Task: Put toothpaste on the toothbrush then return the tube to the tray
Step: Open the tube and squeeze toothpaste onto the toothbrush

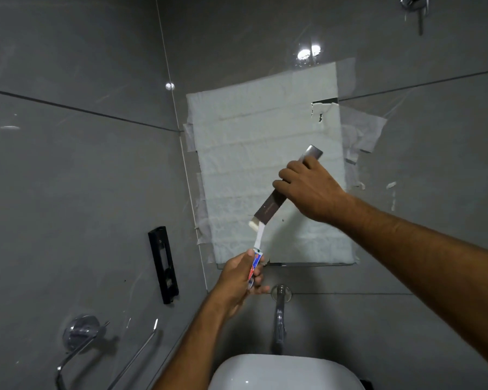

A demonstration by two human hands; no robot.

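Above the white basin (286,372), the left hand (237,277) is closed around a red-and-blue toothpaste tube (253,270). The right hand (310,190) grips what looks like a brown-sleeved toothbrush (268,209), its white end (259,235) touching the tube's top.

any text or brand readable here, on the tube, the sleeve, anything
No text can be read.
Toothpaste tube in the left hand: red and blue print, too blurred to read.
Brown sleeve in the right hand: a faint line of lettering, too small to read.
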